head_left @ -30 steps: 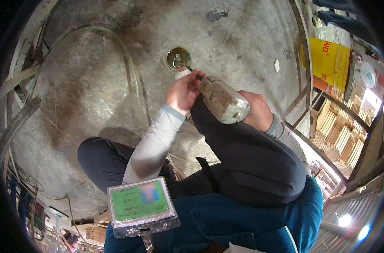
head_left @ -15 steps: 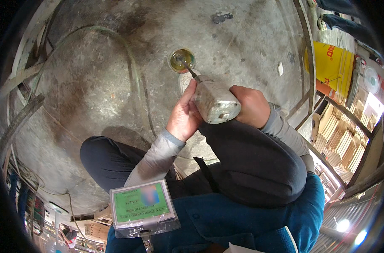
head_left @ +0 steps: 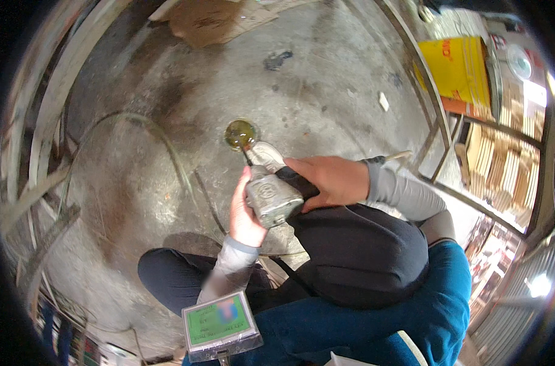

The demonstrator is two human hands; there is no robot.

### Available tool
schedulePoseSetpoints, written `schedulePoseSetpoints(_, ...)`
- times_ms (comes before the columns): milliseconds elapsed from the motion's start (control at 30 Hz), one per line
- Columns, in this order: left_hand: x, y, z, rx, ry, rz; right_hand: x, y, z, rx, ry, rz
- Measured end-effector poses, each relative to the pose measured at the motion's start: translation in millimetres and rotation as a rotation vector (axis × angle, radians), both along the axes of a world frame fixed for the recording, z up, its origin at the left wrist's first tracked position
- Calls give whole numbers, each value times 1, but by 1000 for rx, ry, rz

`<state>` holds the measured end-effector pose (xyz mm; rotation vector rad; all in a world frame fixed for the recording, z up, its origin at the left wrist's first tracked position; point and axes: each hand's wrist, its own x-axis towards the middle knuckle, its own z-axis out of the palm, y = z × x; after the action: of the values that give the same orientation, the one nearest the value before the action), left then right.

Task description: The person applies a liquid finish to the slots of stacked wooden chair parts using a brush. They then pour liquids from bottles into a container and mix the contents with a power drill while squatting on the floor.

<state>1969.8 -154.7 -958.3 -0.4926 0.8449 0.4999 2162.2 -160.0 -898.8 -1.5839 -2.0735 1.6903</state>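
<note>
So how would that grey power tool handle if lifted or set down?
The power tool looks like bulky cast metal, so probably heavy for its size; both the left hand and right hand grip it. Its rounded body might roll or tip if laid down.

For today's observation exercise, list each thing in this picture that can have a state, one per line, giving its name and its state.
Pneumatic power tool: held in both hands, tip pointing down at the round part.
Round brass-coloured part: lying flat on the concrete floor, tool tip at its edge.
Left hand: closed around the tool body.
Right hand: gripping the tool's black handle.
Hose: lying curved on the floor.
Badge: hanging at the chest.
</note>
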Motion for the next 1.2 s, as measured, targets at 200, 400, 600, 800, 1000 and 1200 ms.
schedulePoseSetpoints(200, 13, 9, -11, 55, 138, -108, 192, 32, -110, -214, -147, -702)
schedulePoseSetpoints(400, 27, 36, -5, 40, 110, -174, 351, -38, -208, 162, -1072, -858)
schedulePoseSetpoints(600, 25, 46, 1, -95, 71, -187, 352, -72, -223, 81, -1336, -881)
schedulePoseSetpoints(800, 30, 52, 8, -182, 104, -174, 305, -33, -211, -109, -1254, -1049)
schedulePoseSetpoints(1000, 33, 62, 6, -165, 39, -166, 257, 98, -214, 518, -593, -946)
schedulePoseSetpoints(1200, 27, 70, 12, -141, -33, -82, 113, 260, -192, 833, -316, -604)
